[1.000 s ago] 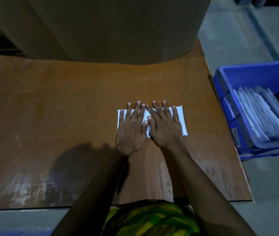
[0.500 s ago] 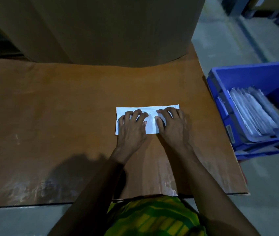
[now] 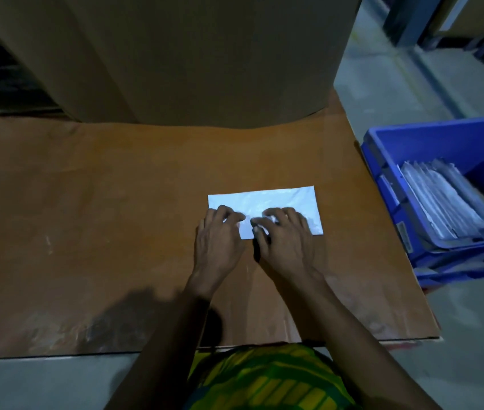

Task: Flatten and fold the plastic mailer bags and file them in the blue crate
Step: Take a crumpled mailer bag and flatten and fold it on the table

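Left hand [image 3: 218,242] and right hand [image 3: 287,245] curl on mailer bag [image 3: 264,199] lying left-right; grip unclear.

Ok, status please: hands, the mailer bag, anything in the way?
Left hand and right hand: fingers curled on near edge of mailer bag, grip unclear. Lies flat on brown board. Nothing between it and blue crate.

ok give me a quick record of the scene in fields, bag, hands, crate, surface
mailer bag: white rectangle, flat on the brown board
left hand: fingers curled on its near left part; grip unclear
right hand: fingers curled on its near right part; grip unclear
blue crate: right of the board, apart from the bag
filed bags: row leaning on edge inside the crate
cardboard box: large, at the board's far edge
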Tool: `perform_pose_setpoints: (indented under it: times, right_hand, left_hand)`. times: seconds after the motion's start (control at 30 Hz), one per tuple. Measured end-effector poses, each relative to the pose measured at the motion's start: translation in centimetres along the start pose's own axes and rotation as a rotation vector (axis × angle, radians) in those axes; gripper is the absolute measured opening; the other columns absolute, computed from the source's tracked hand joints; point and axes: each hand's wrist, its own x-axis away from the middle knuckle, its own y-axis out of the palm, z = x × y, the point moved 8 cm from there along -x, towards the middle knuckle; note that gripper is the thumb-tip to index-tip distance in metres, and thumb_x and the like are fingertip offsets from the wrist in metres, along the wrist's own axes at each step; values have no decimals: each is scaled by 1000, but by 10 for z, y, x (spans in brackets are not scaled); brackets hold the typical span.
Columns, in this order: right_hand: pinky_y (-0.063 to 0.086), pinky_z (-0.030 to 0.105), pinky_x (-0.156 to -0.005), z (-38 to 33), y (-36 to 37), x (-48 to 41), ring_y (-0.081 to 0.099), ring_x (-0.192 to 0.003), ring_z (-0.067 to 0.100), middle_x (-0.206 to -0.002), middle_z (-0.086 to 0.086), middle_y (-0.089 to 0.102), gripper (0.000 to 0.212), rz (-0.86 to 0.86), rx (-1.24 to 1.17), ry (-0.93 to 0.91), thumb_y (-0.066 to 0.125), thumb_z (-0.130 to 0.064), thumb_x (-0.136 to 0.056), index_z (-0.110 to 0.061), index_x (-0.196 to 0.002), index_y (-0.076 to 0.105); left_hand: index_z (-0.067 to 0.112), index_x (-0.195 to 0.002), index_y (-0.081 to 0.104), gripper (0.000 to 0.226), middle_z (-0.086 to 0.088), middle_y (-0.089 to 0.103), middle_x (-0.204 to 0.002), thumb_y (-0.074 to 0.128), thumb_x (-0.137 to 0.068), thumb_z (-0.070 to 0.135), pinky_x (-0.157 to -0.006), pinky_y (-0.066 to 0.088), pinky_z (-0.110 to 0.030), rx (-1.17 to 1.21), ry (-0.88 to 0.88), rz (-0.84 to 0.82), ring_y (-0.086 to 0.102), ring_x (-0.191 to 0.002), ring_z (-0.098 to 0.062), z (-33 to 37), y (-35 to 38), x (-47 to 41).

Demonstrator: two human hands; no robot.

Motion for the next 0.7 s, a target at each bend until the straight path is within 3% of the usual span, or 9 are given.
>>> perform_pose_setpoints:
  times: [0.1,0.17,0.27,0.37,0.47,0.6,0.7]
  right_hand:
    - [42,37,-95,1,1,1,58,-116,22,-124,-3,69,22,-3,-73,-28,62,-30,-97,-30,-112,77]
    - [40,37,-102,10,-3,-14,58,-121,23,-129,0,68,27,9,-89,-52,57,-32,-100,-28,-120,75]
    - [34,46,-117,17,10,-33,40,-146,28,-153,1,52,41,-128,-69,-84,45,-37,-107,-27,-144,58]
    - [18,47,-127,24,32,-27,16,-159,22,-169,-5,28,50,-300,-18,-73,29,-47,-110,-35,-158,39]
    - [9,45,-129,35,30,-22,11,-160,19,-171,-8,22,54,-301,108,-63,21,-56,-109,-41,-161,28]
    - [11,52,-127,55,17,-21,15,-159,21,-170,-6,25,61,-282,203,-7,17,-65,-107,-40,-161,28]
    - [6,54,-127,77,6,-23,11,-160,21,-172,-5,20,64,-297,193,73,8,-65,-106,-39,-163,23]
  left_hand:
    - [17,-117,73,32,0,64,-116,50,-94,15,-89,49,-44,53,18,36,58,-108,-29,2,-2,3]
    - [17,-131,67,43,-4,62,-135,38,-101,26,-102,44,-45,53,43,75,55,-126,-32,10,-4,-6]
    - [21,-161,32,54,-3,23,-170,25,-110,35,-126,15,-43,-22,116,-19,16,-158,-29,19,14,-22]
    - [25,-166,12,58,3,3,-174,18,-110,40,-129,7,-48,-68,132,-140,-4,-160,-24,11,40,-26]
    - [32,-166,9,59,6,2,-174,12,-110,49,-129,2,-47,-101,115,-176,-7,-160,-21,-4,49,-24]
    - [36,-165,12,60,4,7,-174,14,-109,56,-129,1,-47,-106,110,-185,-3,-160,-22,-17,41,-24]
    - [32,-164,20,63,2,15,-173,14,-107,59,-129,4,-49,-101,-9,-152,4,-160,-22,-32,30,-29]
